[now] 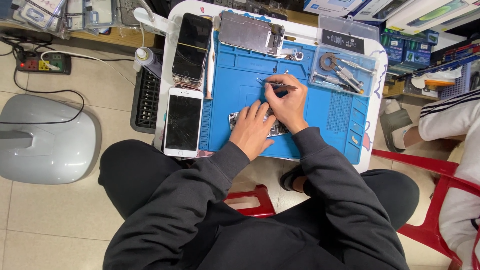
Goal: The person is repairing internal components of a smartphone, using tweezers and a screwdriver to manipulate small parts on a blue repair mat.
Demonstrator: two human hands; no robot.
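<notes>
One head camera looks steeply down from above, fairly near, over a blue mat (pixel 320 117) and lap

- Small phone repair stall or workshop, set on a tiled floor.
- Low white table (pixel 376 70) topped with a blue repair mat (pixel 240 75).
- 2 smartphones (pixel 183 121) laid at the mat's edge, beside a bare metal phone plate (pixel 248 33).
- Clear plastic tray (pixel 345 62) of screwdrivers and small tools.
- Boxed and bagged phone accessories (pixel 40 14) stacked around, red plastic stools (pixel 430 175) alongside.
</notes>
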